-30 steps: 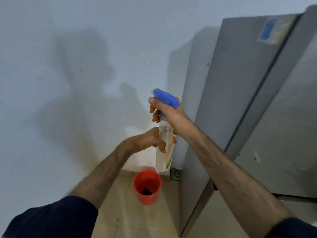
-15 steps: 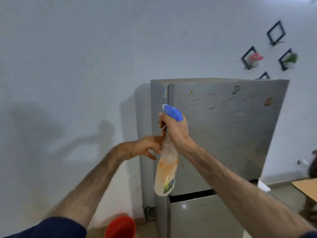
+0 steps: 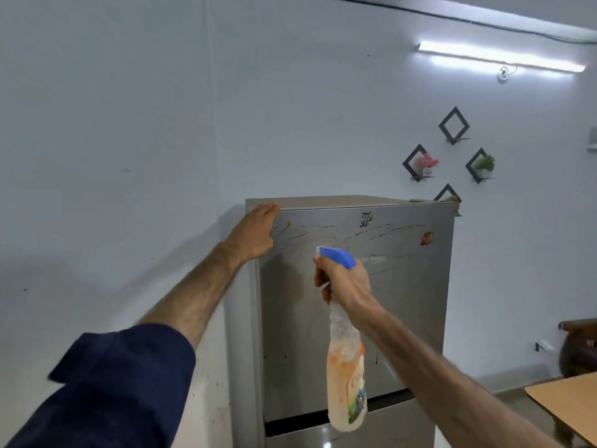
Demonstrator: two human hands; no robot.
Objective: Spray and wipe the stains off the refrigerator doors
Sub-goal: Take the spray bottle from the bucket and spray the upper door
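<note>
A silver refrigerator stands ahead, its upper door (image 3: 403, 312) streaked with yellow and dark stains near the top. The lower door (image 3: 387, 428) shows below a black gap. My right hand (image 3: 347, 284) grips the neck of a clear spray bottle (image 3: 347, 376) with a blue trigger head, held in front of the upper door, nozzle pointing left. The bottle holds pale orange liquid. My left hand (image 3: 255, 232) rests on the upper left corner of the refrigerator, fingers over the top edge. No cloth is in view.
A white wall runs behind and to the left. A wooden table corner (image 3: 568, 402) juts in at lower right, with dark wooden furniture (image 3: 578, 347) behind it. Diamond wall shelves (image 3: 420, 163) with small plants hang above the refrigerator; a tube light (image 3: 500, 56) glows overhead.
The view has tilted up and away from the red bucket. My left hand let go of the bottle and moved up to the refrigerator's top left corner. My right hand keeps the bottle raised.
</note>
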